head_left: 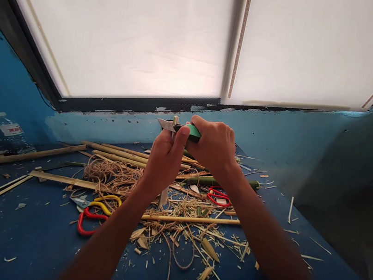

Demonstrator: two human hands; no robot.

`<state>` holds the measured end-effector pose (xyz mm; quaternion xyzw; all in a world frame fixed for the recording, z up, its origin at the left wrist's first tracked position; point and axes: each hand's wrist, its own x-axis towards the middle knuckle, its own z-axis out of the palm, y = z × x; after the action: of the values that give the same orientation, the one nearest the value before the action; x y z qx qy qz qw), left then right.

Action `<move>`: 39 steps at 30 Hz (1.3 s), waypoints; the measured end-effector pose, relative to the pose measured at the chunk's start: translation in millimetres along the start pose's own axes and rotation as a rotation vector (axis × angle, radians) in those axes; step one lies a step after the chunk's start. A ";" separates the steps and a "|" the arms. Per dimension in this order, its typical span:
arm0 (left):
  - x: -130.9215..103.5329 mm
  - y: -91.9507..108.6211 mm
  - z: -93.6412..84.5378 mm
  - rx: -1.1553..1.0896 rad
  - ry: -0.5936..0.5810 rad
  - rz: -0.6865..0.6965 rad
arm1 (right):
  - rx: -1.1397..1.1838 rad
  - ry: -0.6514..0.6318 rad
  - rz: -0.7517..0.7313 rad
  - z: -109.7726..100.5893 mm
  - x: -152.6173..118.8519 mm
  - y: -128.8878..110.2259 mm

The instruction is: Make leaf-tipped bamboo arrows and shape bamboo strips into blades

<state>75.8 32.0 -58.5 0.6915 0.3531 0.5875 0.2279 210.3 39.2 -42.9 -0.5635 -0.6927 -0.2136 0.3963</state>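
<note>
My right hand (214,146) is closed round the green and black handle of a utility knife (192,132). The knife's blade points left and lies across the upper end of a bamboo strip (175,120). Wrapped round that strip is my left hand (164,158), its thumb up against the knife near the blade's base. The strip stands roughly upright, and its lower end shows below the left hand. Both hands are raised above the table, close together. The fingers of the left hand are partly hidden behind the strip.
On the blue table (38,239) lie red and yellow scissors (94,213), tangled twine (107,172), bamboo poles (121,154) and many shavings. Red handles (219,196) show among the scraps at right. A plastic bottle (11,130) stands far left, below a covered window (146,35).
</note>
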 end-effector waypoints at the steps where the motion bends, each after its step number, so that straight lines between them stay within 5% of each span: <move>1: 0.7 -2.9 2.7 -0.055 0.006 -0.023 | -0.015 -0.006 0.018 0.5 -0.2 -1.1; 10: 4.2 -21.3 11.5 -0.144 0.036 -0.094 | -0.052 -0.092 0.111 18.2 0.3 -4.9; 16: 2.7 -38.4 18.1 -0.166 0.010 -0.111 | -0.111 0.008 0.323 15.1 13.9 29.3; 21: 3.0 -26.4 15.7 -0.218 -0.075 -0.120 | -0.029 -0.013 0.160 6.5 11.7 42.3; 27: 4.5 -7.0 -3.5 -0.340 -0.194 -0.124 | -0.017 -0.039 -0.084 0.7 2.9 13.2; 39: 7.4 -16.3 -9.3 -0.174 -0.109 -0.020 | -0.023 -0.061 -0.003 3.8 -3.2 -5.5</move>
<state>63.6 47.2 -63.6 0.6967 0.2947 0.5750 0.3118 204.0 38.5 -46.9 -0.5733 -0.7026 -0.2049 0.3683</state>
